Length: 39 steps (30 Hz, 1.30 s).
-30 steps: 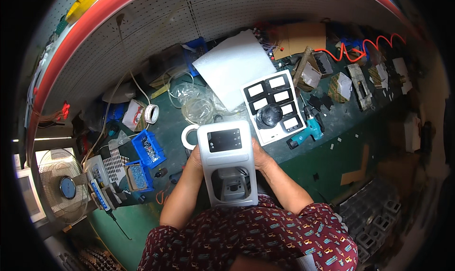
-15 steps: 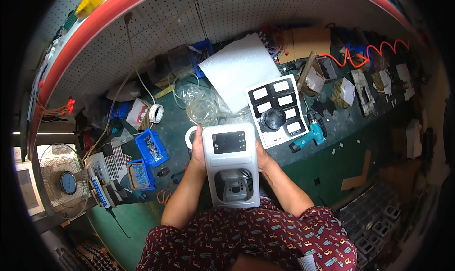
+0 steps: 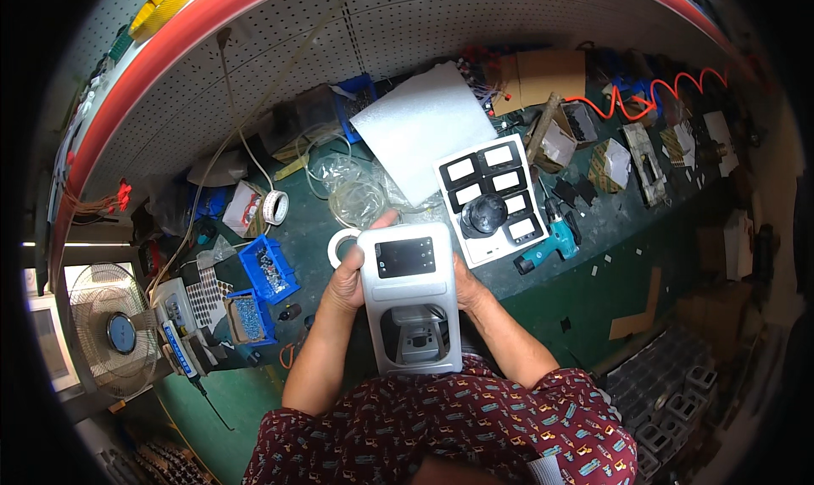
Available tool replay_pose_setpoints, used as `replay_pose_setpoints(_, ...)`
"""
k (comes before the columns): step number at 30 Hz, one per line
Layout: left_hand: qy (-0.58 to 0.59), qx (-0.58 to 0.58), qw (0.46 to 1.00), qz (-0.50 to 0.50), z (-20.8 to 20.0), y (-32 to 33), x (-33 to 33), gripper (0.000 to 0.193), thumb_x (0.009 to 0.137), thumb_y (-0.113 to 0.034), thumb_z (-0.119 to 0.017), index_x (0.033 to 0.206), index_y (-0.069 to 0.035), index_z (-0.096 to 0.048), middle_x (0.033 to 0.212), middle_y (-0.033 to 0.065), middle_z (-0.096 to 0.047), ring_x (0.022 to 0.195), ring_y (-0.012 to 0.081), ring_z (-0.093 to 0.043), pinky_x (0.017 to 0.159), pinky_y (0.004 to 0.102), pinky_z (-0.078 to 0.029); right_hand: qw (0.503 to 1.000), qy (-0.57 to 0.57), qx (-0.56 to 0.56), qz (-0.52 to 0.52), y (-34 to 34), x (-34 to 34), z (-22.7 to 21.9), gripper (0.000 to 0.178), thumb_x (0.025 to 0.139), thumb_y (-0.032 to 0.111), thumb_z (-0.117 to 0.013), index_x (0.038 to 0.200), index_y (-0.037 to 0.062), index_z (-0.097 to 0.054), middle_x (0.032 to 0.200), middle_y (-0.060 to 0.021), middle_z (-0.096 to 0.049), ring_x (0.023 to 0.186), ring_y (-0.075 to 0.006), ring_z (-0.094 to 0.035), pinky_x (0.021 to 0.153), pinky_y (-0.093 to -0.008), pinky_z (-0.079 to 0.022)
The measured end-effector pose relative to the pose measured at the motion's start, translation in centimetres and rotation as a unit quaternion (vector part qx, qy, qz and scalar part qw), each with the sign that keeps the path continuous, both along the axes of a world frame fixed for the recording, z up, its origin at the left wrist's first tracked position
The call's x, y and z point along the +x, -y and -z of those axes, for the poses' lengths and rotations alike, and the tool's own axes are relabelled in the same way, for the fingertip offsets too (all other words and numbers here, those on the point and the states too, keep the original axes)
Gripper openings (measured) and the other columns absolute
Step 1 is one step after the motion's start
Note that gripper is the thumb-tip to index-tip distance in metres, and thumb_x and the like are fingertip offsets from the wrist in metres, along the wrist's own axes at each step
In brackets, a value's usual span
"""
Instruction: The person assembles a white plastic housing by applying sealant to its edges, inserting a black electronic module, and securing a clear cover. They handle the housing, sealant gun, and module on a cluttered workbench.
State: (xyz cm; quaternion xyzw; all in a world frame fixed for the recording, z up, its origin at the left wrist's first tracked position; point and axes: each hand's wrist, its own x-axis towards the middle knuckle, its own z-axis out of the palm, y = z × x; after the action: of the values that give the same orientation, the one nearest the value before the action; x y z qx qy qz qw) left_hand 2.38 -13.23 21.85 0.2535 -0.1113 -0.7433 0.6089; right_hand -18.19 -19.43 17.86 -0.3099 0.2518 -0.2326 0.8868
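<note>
A silver-grey device housing (image 3: 409,293) is held upright close to my body, with a dark glossy panel (image 3: 405,257) in its upper part and an arched opening below. Inside that opening a small grey fitting (image 3: 418,342) shows. My left hand (image 3: 347,285) grips the housing's left side, thumb on the edge and fingertips showing past the upper left corner. On the opposite side my right hand (image 3: 466,287) is closed around the edge, its fingers mostly hidden behind the housing. A roll of white tape (image 3: 336,246) lies just beyond my left hand.
Right of the housing, a white tray (image 3: 483,252) carries several black-framed panels and a round black object (image 3: 485,214). Near it lies a teal cordless drill (image 3: 551,246). Blue bins (image 3: 270,269) of small parts stand left. White foam sheet (image 3: 424,129) and clear plastic bags (image 3: 356,198) lie behind.
My left hand has shifted its grip: its fingertips now show above the housing's upper left corner, with the thumb lower on the side. The right hand keeps its hold.
</note>
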Motion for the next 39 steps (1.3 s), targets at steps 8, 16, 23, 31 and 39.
replay_pose_setpoints(8,-0.011,0.041,0.999,0.002,1.9,-1.4,0.8,0.085,0.084,-0.049,-0.078,0.143,0.002,-0.047,0.137,0.0173,-0.06,0.125,0.029,-0.06,0.109,0.0444,-0.046,1.0,0.026,0.0,0.006,-0.2,-0.1,0.1,0.028,0.092,0.022,-0.075,0.112,0.0028,-0.07,0.101,-0.0067,-0.072,0.087,-0.0128,-0.069,0.076,-0.0282,-0.059)
replay_pose_setpoints(16,-0.033,0.052,0.998,-0.007,2.1,-1.5,0.6,0.082,0.085,-0.048,-0.077,0.142,0.003,-0.049,0.136,0.0171,-0.061,0.123,0.0287,-0.061,0.108,0.0446,-0.047,1.0,0.012,0.008,0.016,-0.3,-0.1,0.4,0.027,0.092,0.022,-0.075,0.109,0.0017,-0.072,0.099,-0.0068,-0.073,0.085,-0.0123,-0.069,0.075,-0.0276,-0.059)
replay_pose_setpoints(23,-0.012,0.045,0.999,-0.014,0.9,-1.2,0.5,0.077,0.085,-0.041,-0.078,0.141,0.004,-0.049,0.133,0.0172,-0.062,0.12,0.0284,-0.063,0.105,0.0432,-0.049,1.0,0.002,-0.02,0.017,-0.4,-0.1,0.7,0.034,0.094,0.031,-0.073,0.111,0.0006,-0.071,0.099,-0.007,-0.072,0.086,-0.0128,-0.068,0.075,-0.028,-0.059)
replay_pose_setpoints(31,0.118,0.041,0.992,-0.012,-0.9,-0.6,0.6,0.065,0.087,-0.033,-0.077,0.134,0.005,-0.054,0.123,0.0136,-0.067,0.109,0.0217,-0.066,0.098,0.0366,-0.053,0.999,-0.009,-0.037,0.015,-0.6,0.1,0.7,0.057,0.096,0.054,-0.063,0.114,0.0006,-0.069,0.102,-0.0067,-0.071,0.09,-0.0129,-0.067,0.075,-0.0281,-0.058)
replay_pose_setpoints(39,0.142,0.03,0.989,-0.012,-1.7,-0.4,0.9,0.061,0.088,-0.033,-0.077,0.129,0.006,-0.057,0.119,0.0141,-0.068,0.107,0.0208,-0.067,0.095,0.0349,-0.053,0.999,-0.019,-0.026,0.009,-0.4,0.1,0.5,0.041,0.099,0.04,-0.064,0.114,0.0015,-0.069,0.102,-0.0065,-0.071,0.089,-0.0127,-0.067,0.075,-0.0272,-0.058)
